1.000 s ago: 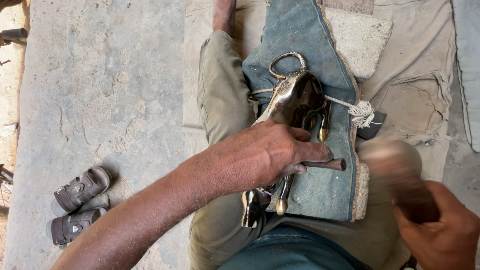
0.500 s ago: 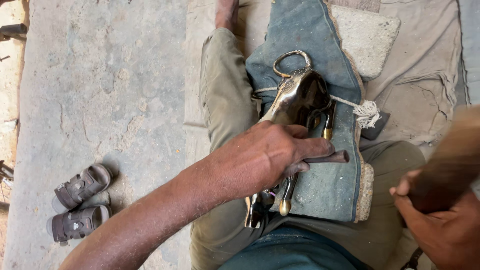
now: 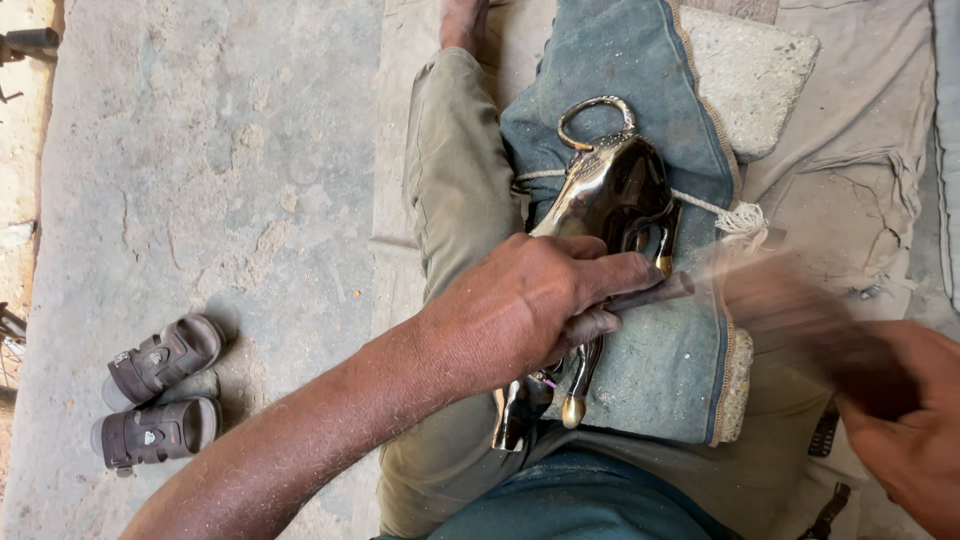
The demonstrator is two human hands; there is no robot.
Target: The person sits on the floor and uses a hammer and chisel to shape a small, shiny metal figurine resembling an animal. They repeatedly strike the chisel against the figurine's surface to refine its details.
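**Punch Held on a Brass Figure, Mallet Blurred Beside It**

Gripping a thin dark punch [image 3: 655,293], the left hand [image 3: 530,300] lies across the middle of a brass figure [image 3: 610,195]. Its fingers are curled shut around the punch, the thumb stretched along the shaft, and the free end of the punch sticks out to the right past the fingertips. The hand also presses down on the figure beneath it.

The figure is shiny, animal-shaped, with a round ring at its far end and slim legs tipped in brighter brass; one leg tip shows just below the hand. It rests on a blue cloth [image 3: 660,370] draped over a stone block [image 3: 755,70], which sits in the person's lap. A pale cord [image 3: 735,215] runs across the figure and ends in a frayed knot at the cloth's right edge.

The right hand [image 3: 915,420] is at the lower right, closed around the handle of a mallet [image 3: 800,310]. The mallet is smeared with motion blur, its head near the punch's free end; whether the two touch cannot be told.

The left leg, in olive trousers [image 3: 455,170], stretches along the cloth's left side. A pair of small brown sandals [image 3: 160,395] sits well apart on the concrete floor [image 3: 200,150] at the left.
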